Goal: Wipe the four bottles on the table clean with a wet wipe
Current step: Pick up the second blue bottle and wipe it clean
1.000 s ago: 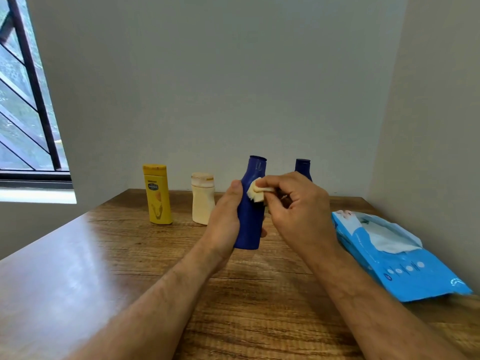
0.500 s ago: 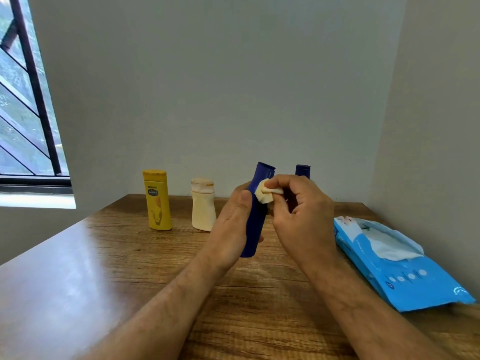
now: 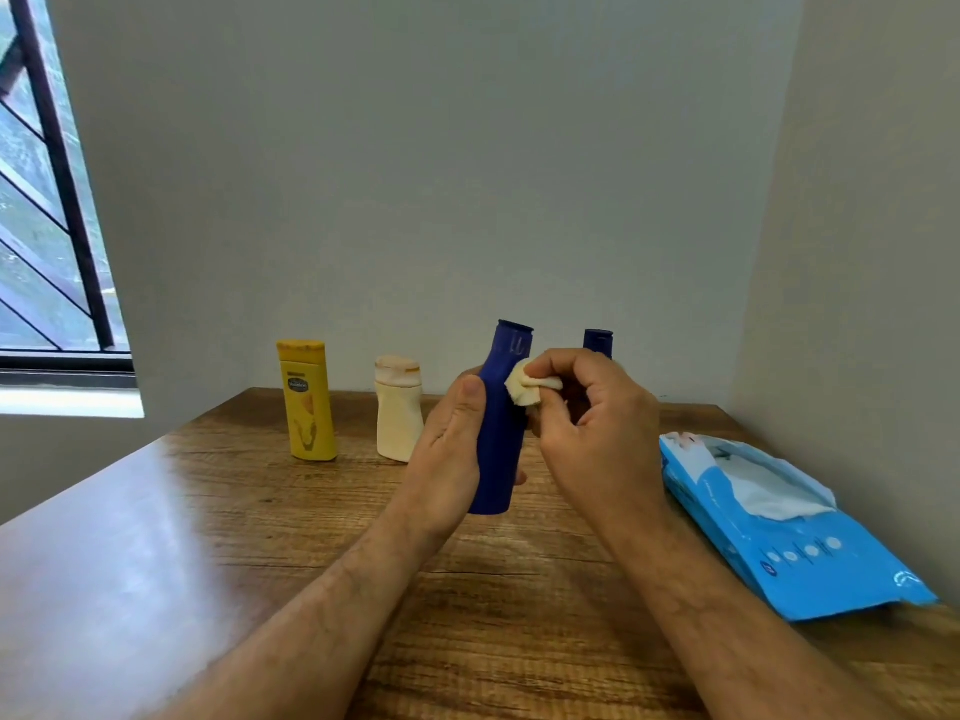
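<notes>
My left hand [image 3: 451, 449] grips a dark blue bottle [image 3: 500, 439] around its body and holds it tilted a little above the wooden table [image 3: 218, 537]. My right hand [image 3: 592, 433] pinches a small crumpled wet wipe [image 3: 524, 388] against the bottle's upper right side, just below the neck. Behind my right hand stands a second dark blue bottle [image 3: 598, 341], only its cap showing. A yellow bottle [image 3: 306, 402] and a cream bottle [image 3: 399, 410] stand upright at the back left of the table.
A blue pack of wet wipes [image 3: 795, 537] lies open at the right, against the side wall, with a white wipe poking out. Walls close the table at the back and right. A barred window [image 3: 47, 200] is at the left.
The bottle in my left hand has turned and tilted between the frames. My right hand keeps the wipe on its upper part, with small shifts near the neck.
</notes>
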